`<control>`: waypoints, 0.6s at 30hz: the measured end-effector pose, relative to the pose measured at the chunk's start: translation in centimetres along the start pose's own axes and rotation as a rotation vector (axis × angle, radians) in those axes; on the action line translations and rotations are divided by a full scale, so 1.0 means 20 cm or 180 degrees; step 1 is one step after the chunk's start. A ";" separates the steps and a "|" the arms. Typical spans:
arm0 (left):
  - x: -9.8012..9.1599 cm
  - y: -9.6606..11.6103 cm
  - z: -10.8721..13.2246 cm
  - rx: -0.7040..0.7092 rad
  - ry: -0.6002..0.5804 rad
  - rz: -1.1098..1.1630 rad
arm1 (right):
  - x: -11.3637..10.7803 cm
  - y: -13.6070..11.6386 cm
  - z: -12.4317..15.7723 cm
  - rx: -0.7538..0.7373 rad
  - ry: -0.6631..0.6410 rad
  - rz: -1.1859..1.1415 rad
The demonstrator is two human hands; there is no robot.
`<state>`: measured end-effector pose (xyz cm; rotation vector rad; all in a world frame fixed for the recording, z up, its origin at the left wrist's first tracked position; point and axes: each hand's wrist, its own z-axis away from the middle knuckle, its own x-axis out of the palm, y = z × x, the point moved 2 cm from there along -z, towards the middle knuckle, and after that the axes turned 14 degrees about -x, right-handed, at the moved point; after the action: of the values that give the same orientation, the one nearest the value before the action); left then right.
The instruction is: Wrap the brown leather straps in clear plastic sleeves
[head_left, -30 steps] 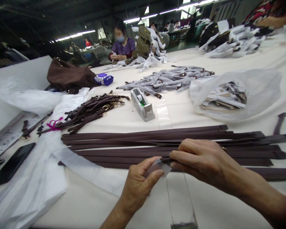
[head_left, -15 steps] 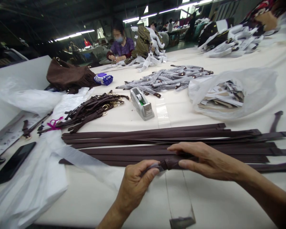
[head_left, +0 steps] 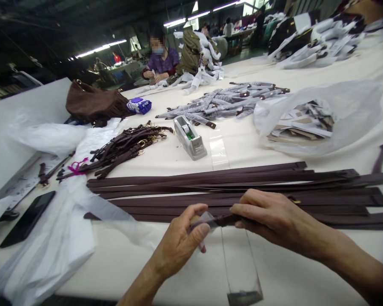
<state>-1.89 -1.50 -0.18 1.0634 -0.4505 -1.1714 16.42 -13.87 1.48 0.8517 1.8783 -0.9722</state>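
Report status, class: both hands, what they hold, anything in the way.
Left hand pinches clear film at strap end. Right hand grips brown strap. Stacked straps lie right behind; clear sleeve below.

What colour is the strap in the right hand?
Dark brown; the strap at the right hand shows best in head view.

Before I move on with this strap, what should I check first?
1. Right hand grips the strap end: ok.
2. Left hand pinches the clear wrap at the strap's tip: ok.
3. Wrap closed all round the tip: cannot tell.
4. Tape dispenser upright on the table: ok.
5. Strap pile lying flat beyond the hands: ok.
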 end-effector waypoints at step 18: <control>0.10 0.19 0.04 0.0870 0.0606 -0.1331 | -0.09 -0.04 0.08 0.0049 0.0244 0.0028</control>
<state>0.22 -3.70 3.08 1.5440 -0.2469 -1.3819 17.11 -16.00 2.73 0.9173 1.9322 -0.9619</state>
